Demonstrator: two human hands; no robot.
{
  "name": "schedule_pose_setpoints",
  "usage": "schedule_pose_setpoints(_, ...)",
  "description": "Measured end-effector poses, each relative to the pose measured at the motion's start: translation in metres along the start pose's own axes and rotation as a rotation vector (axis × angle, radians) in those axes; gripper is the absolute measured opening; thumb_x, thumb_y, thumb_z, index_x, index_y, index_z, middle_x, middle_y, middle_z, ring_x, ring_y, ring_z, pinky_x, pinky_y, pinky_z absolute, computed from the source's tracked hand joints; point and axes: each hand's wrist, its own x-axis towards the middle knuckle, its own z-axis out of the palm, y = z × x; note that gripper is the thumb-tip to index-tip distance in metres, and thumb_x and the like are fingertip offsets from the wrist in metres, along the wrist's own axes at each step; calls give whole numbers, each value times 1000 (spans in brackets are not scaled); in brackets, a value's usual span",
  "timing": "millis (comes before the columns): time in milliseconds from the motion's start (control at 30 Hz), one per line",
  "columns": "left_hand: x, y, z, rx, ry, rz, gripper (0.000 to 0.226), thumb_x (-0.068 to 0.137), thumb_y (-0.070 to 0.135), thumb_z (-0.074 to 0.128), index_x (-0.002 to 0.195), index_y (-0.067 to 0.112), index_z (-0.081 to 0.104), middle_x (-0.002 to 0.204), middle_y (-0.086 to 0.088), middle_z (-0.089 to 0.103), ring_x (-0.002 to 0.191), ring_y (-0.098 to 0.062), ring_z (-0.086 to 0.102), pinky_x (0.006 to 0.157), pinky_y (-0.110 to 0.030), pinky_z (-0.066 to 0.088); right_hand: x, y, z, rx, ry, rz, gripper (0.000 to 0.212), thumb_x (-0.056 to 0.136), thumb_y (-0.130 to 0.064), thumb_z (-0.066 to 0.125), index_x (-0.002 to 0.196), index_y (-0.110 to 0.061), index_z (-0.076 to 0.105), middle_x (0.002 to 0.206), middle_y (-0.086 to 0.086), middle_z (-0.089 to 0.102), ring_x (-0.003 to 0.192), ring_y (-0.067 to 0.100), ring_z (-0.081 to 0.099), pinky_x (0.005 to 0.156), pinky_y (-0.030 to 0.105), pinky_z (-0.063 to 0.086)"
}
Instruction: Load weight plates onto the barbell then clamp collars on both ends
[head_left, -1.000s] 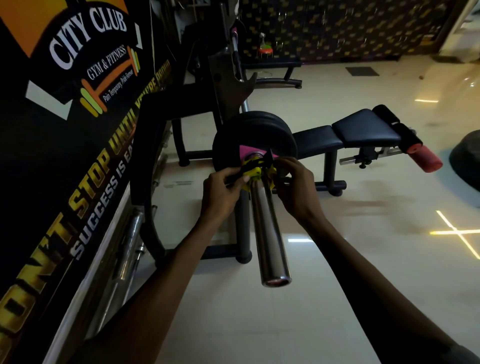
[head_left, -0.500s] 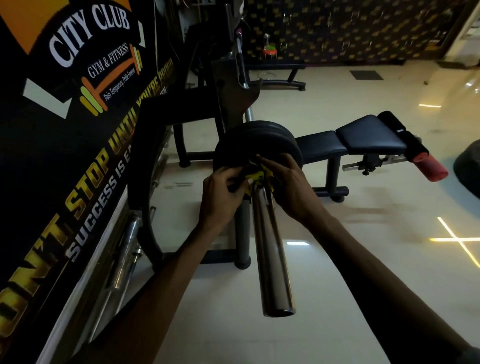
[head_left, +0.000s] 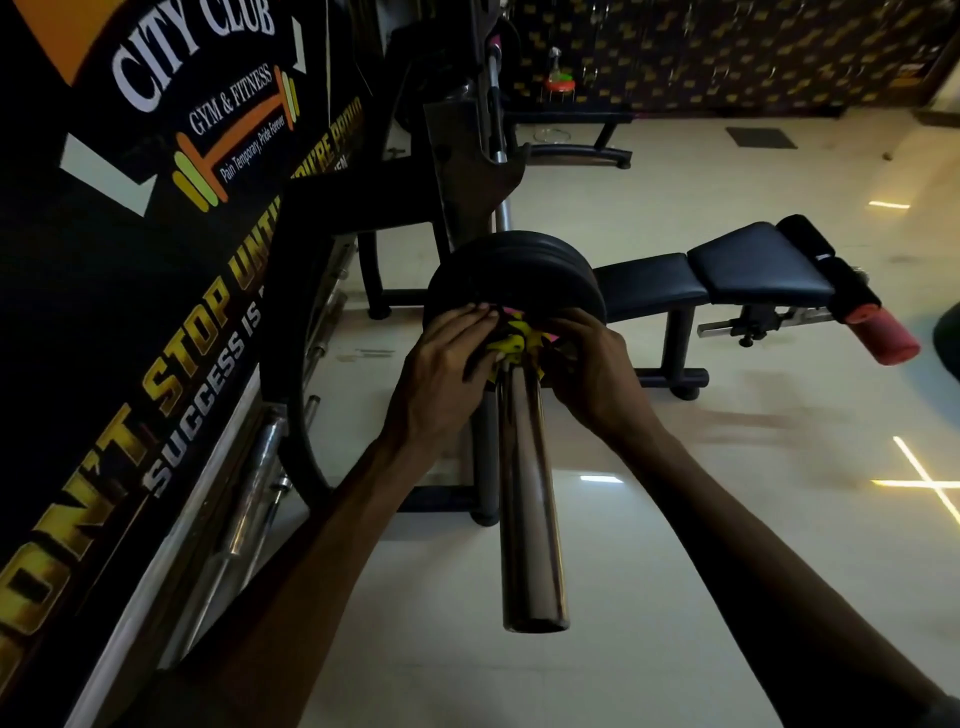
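- My left hand (head_left: 441, 374) grips the left side of the yellow collar (head_left: 511, 343), fingers curled round it.
- My right hand (head_left: 592, 364) grips the collar's right side, fingers curled likewise.
- The collar sits on the barbell sleeve (head_left: 527, 493), against the near face of the black weight plates (head_left: 514, 265).
- The sleeve's bare chrome end points toward me.
- Far right: a black bench (head_left: 727, 280) with a red roller (head_left: 883, 338) on the pale floor (head_left: 779, 545).
- Left: a gym banner (head_left: 130, 234).
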Motion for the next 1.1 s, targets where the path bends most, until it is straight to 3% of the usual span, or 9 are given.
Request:
schedule_pose_setpoints(100, -4, -1, 3, 0, 47, -28, 38, 91, 13, 78, 126, 0, 71, 126, -14, 73, 125, -27, 65, 107, -35, 51, -1, -1, 2, 1, 18, -32, 33, 97, -10, 66, 130, -4, 67, 134, 10, 60, 108, 11, 65, 92, 8, 50)
schedule_pose_setpoints(167, -3, -1, 3, -4, 61, -41, 36, 90, 14, 79, 124, 1, 73, 123, -14, 74, 122, -26, 67, 106, -29, 50, 0, -2, 2, -2, 17, -47, 33, 98, -12, 66, 129, -4, 67, 134, 10, 60, 112, 15, 65, 97, 21, 55)
schedule_pose_setpoints(300, -6, -1, 1, -57, 76, -137, 35, 88, 16, 81, 120, 3, 75, 119, -13, 76, 117, -25, 69, 100, -32, 56, 1, -3, 4, -9, 17, -50, 32, 98, -14, 66, 128, -5, 67, 133, 9, 60, 114, 18, 66, 97, 32, 57)
schedule_pose_setpoints(500, -15, 8, 6, -112, 93, -243, 31, 92, 19, 78, 119, 4, 76, 117, -12, 77, 114, -25, 71, 96, -28, 55, 1, -7, 3, -17, 10, -63, 30, 98, -12, 66, 128, -9, 68, 137, 7, 59, 116, 16, 65, 98, 33, 57)
schedule_pose_setpoints(800, -14, 9, -5, -126, 22, -223, 31, 94, 26, 75, 121, 11, 75, 110, -6, 78, 103, -21, 71, 87, -29, 56, 1, -14, -7, -87, -80, -93, 32, 99, -15, 64, 131, -12, 66, 140, 6, 56, 122, 18, 60, 101, 29, 53)
schedule_pose_setpoints(1000, -16, 9, -8, -108, 28, -264, 42, 101, 43, 63, 136, 18, 65, 133, 0, 68, 126, -11, 58, 101, -22, 46, 4, 1, -20, -106, -152, -127, 48, 101, -24, 60, 147, -15, 51, 149, 6, 46, 125, 17, 54, 100, 29, 50)
schedule_pose_setpoints(1100, -18, 12, -14, -51, 42, -305, 46, 100, 47, 62, 137, 19, 62, 137, -1, 65, 126, -8, 56, 103, -26, 47, 11, 13, -29, -54, -174, -210, 48, 101, -27, 58, 147, -17, 49, 147, 6, 46, 116, 10, 54, 94, 28, 52)
